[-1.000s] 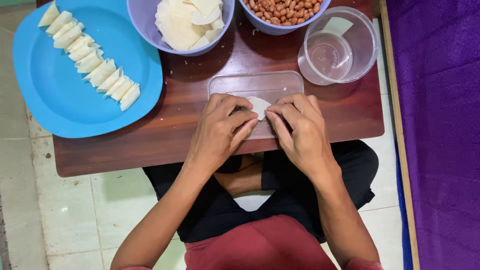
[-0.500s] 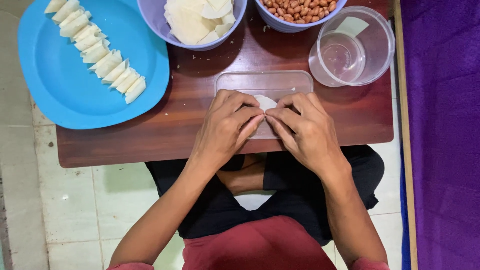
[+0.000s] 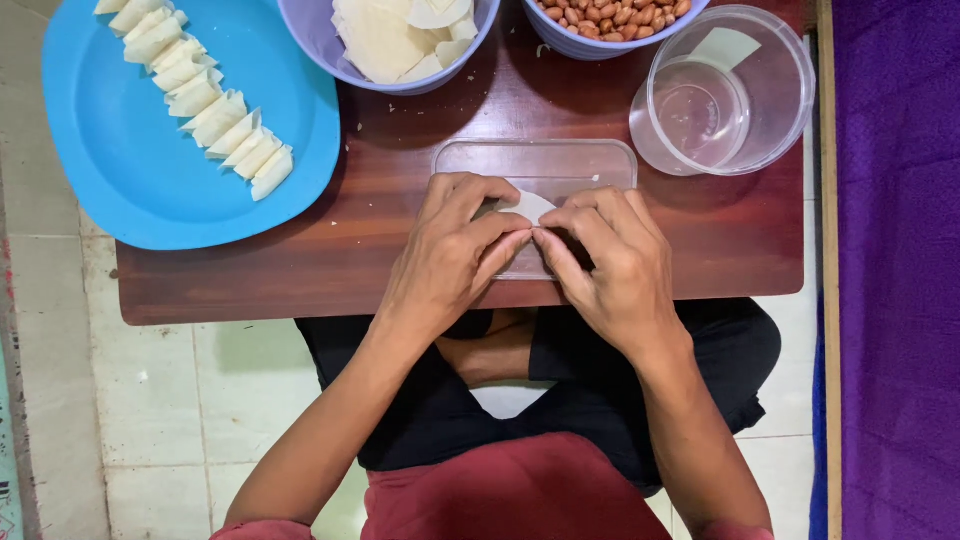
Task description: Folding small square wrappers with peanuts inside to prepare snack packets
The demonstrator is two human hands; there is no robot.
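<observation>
My left hand (image 3: 455, 255) and my right hand (image 3: 610, 265) meet over a clear plastic lid (image 3: 580, 165) on the low wooden table (image 3: 300, 270). Both pinch a small white dough wrapper (image 3: 527, 205), of which only a corner shows between the fingers. A blue plate (image 3: 130, 170) at the left carries a row of folded white pieces (image 3: 215, 125). At the top edge stand a lilac bowl of flat wrappers (image 3: 390, 45) and a bowl of peanuts (image 3: 610, 20).
A clear round container (image 3: 725, 95) with a little water stands at the table's right end. Purple cloth (image 3: 895, 270) runs down the right side. Pale floor tiles (image 3: 150, 400) lie left of my crossed legs.
The view has drifted a little, so the table sits slightly lower and to the right in the picture. My hands stay together on the wrapper, the fingers working it.
</observation>
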